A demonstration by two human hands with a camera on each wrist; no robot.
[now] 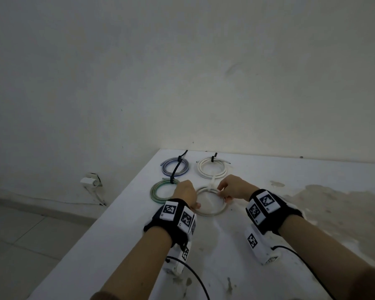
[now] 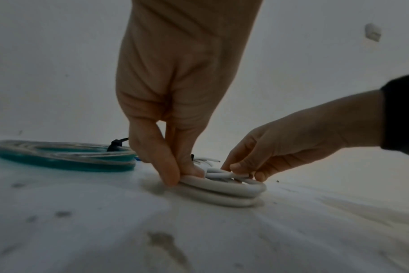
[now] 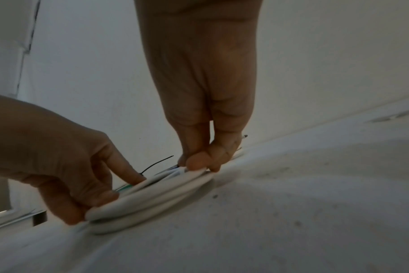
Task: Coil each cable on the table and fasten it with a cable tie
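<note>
Bench [image 1: 236,245] surface, white and worn, with scuffs and a rough tan patch off to the right of the grip, carries everything; nearest the person, wrist straps with black-and-white markers and trailing black wires cover both forearms. Just beyond them the two hands meet on the pale grey cable coil [image 1: 211,210], which lies flat on the bench. The left hand [image 1: 185,192] pinches the coil's left rim between thumb and fingers, as the left wrist view shows; the right hand [image 1: 234,188] pinches the far-right rim, fingers curled onto the strands, beside a white cable tie [image 1: 212,185] that seems to cross the coil there, though the blur makes its lock hard to make out. Left of the left grip sits a green coil [image 1: 160,191], partly hidden by that hand, with a black tie [image 1: 175,169] running from its far edge. Beyond the grips lie a blue coil [image 1: 174,166], crossed by that black tie, and a white coil [image 1: 212,167] bound with another black tie [image 1: 213,159], loose ends poking right. Behind the bench stands a bare, stained off-white wall [image 1: 182,72]; to the far left, a tiled floor [image 1: 20,234] and a small white fitting [image 1: 90,180] low on the wall, too dim to identify. Both wrist views are dark and soft.
</note>
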